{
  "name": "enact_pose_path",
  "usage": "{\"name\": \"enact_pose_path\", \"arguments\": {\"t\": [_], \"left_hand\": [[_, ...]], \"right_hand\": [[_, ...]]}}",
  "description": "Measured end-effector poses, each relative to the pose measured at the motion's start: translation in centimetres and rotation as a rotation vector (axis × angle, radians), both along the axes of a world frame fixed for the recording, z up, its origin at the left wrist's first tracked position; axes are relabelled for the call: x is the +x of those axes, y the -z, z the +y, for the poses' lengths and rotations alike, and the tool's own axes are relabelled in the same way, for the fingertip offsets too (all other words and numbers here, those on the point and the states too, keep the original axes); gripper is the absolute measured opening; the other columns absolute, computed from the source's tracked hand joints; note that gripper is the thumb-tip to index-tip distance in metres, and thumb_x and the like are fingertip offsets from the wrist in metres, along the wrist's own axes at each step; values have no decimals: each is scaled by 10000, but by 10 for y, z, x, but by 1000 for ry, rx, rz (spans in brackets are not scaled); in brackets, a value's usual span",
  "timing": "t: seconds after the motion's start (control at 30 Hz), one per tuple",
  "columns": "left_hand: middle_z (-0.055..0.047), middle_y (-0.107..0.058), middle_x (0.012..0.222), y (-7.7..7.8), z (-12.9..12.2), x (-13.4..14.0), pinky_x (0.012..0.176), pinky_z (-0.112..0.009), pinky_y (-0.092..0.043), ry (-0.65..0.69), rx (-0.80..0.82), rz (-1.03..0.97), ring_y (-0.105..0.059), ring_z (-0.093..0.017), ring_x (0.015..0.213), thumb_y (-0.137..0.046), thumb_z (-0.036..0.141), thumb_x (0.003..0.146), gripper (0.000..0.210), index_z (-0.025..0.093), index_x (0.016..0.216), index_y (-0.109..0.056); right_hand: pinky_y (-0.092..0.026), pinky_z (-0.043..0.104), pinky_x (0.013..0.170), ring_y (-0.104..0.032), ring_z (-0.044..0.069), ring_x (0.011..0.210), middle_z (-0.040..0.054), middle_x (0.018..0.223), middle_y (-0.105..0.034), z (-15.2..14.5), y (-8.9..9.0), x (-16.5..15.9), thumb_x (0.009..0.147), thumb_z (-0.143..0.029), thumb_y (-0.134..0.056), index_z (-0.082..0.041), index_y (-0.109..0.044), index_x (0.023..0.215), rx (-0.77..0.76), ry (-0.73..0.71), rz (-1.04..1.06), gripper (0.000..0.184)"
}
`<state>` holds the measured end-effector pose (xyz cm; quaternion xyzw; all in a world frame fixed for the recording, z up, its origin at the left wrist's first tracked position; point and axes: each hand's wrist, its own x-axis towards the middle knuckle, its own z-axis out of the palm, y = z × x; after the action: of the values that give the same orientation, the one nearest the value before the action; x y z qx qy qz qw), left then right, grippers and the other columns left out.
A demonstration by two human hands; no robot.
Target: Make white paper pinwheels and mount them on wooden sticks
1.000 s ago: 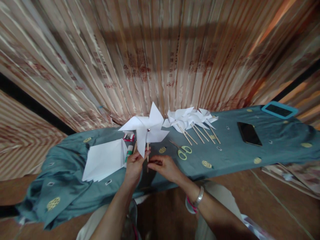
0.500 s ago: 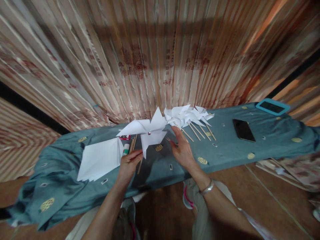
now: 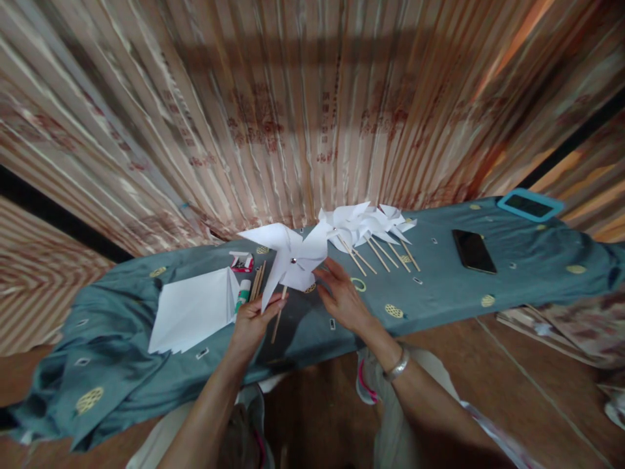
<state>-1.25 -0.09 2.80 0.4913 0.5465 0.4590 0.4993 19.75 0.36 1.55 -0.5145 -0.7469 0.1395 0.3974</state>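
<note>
A white paper pinwheel (image 3: 291, 251) with a small pin at its centre is held up over the middle of the table. My left hand (image 3: 254, 319) is closed around its wooden stick (image 3: 277, 322), just below the blades. Beside the right-hand blade is my right hand (image 3: 344, 299), fingers apart; whether the fingertips touch the paper I cannot tell. Part of a light green ring-shaped handle (image 3: 359, 284) shows behind that hand. Several finished pinwheels (image 3: 364, 225) lie overlapping farther back to the right, their sticks pointing towards me.
Left of the pinwheel lie a stack of white paper (image 3: 193, 309), a glue stick (image 3: 243, 294), loose wooden sticks (image 3: 258, 281) and a small red box (image 3: 241, 262). A black phone (image 3: 473, 251) and a blue-framed device (image 3: 530, 204) rest on the green cloth (image 3: 439, 293) to the right.
The pinwheel's blades have turned and its stick now shows more. My right hand has moved left towards the blades, uncovering the green handle.
</note>
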Motion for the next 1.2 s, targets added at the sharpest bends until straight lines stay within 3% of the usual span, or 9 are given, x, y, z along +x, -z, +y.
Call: {"name": "enact_pose_path", "arguments": {"t": [0.2,0.3,0.37,0.5,0.57,0.63,0.77,0.93,1.2], "left_hand": [[-86,-775,862,3,3,-2,830,-373,-539,-63,35,2,-688,-247,853,-824,459,522,363,198,773,-799],[-86,-769,859,6,4,-4,839,-377,-533,-66,37,-1,-682,-244,857,-824,445,533,359,191,784,-798],[-84,-763,849,7,4,-4,835,-376,-533,-74,42,4,-678,-242,851,-825,437,536,344,189,772,-797],[-80,-759,846,7,3,-3,823,-371,-537,-78,64,9,-674,-237,842,-832,435,531,332,189,751,-794],[-76,-758,834,6,3,-2,820,-372,-538,-87,61,-4,-674,-236,839,-838,427,522,329,188,743,-792],[-72,-759,829,5,2,1,833,-372,-533,-95,52,-34,-674,-236,856,-844,403,522,316,188,747,-791],[-66,-757,844,1,0,7,881,-367,-511,-85,58,-101,-670,-223,876,-835,354,553,277,192,774,-793],[-73,-760,831,-1,-2,11,892,-380,-511,-62,36,-133,-673,-223,855,-835,336,547,282,181,778,-792],[-74,-769,833,3,-6,7,792,-347,-551,4,34,-38,-684,-222,811,-809,335,541,261,204,767,-799]], "right_hand": [[-516,314,914,-685,190,1037,62,1114,-736,-14,-16,-7,835,-73,-437,-205,-706,1117,-334,-408,79,411],[-530,250,708,-715,155,753,33,830,-767,-13,-20,-1,791,-75,-445,-180,-750,955,-498,-368,178,362],[-499,219,615,-678,130,631,8,696,-733,-10,-21,6,769,-80,-444,-172,-749,873,-495,-266,254,335],[-478,213,588,-653,113,609,12,746,-728,-6,-18,14,769,-98,-446,-173,-737,846,-362,-69,412,310],[-494,223,597,-653,113,616,28,826,-739,-8,-13,8,790,-125,-475,-165,-730,901,-427,-113,444,281],[-510,233,607,-647,115,612,42,855,-739,-12,-6,-5,811,-194,-551,-151,-718,972,-562,-247,446,236],[-459,205,544,-633,128,619,30,761,-722,-23,7,-34,761,-355,-721,-154,-728,946,-702,-402,342,274],[-422,192,547,-592,102,549,-17,603,-660,-25,8,-50,810,-224,-656,-156,-699,710,-697,-385,346,129],[-394,189,556,-568,94,552,-35,582,-630,-22,6,-45,836,-187,-621,-161,-692,697,-605,-348,334,159]]}}
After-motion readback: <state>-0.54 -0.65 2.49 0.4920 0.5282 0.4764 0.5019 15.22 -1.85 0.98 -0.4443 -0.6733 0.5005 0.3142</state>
